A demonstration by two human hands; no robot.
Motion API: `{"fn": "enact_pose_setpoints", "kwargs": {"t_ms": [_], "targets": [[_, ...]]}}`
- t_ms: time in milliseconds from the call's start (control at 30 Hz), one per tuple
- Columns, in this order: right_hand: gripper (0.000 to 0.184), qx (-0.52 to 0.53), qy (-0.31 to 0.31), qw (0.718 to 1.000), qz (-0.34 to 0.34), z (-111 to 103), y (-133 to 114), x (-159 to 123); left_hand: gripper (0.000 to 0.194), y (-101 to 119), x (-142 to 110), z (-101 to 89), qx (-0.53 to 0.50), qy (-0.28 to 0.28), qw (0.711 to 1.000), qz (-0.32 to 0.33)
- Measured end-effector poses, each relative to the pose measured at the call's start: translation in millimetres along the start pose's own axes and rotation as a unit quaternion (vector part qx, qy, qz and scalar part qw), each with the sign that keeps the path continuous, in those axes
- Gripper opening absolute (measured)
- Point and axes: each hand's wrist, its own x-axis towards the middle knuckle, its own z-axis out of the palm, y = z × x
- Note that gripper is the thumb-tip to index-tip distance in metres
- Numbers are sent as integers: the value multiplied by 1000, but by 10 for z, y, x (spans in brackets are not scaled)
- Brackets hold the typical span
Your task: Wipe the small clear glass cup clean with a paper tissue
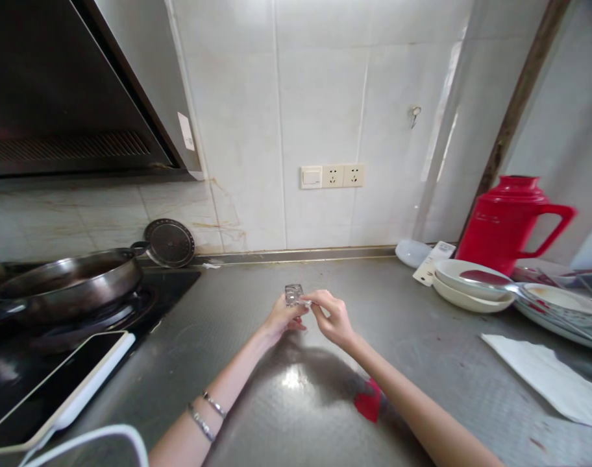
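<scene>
Left hand [280,316]: clamped on the clear thing [293,295].
Right hand [331,314]: fingertips close together by its right edge — can't tell if they pinch.
Clear thing: middle of the frame, over the counter [257,402], pointing up — long side unclear.

The counter [247,402] before me is grey metal, with bright reflections and a few small specks. The black stove [176,288] sits at its left. To my right lies a white napkin [544,379]; beyond it are a plate [549,322] and, just left of that, two stacked bowls [461,295]. A red flask [500,224] stands behind the bowls. Farther left are a tilted card [430,264] and a small dish [410,253], near the wall.
</scene>
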Motion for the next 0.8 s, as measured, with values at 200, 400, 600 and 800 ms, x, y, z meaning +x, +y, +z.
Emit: {"fn": "enact_pose_setpoints", "kwargs": {"t_ms": [200,400,600,800], "targets": [[27,119,90,962,228,-9,185,86,44,21,-16,22,-19,2,1000,-6],[35,357,25,850,387,-21,239,125,46,26,-54,47,-15,-32,999,-17],[38,428,-72,804,406,-64,130,126,46,11,-46,44,-4,-28,1000,1],[53,429,-90,814,382,-54,100,120,69,-115,19,26,46,15,999,23]]}}
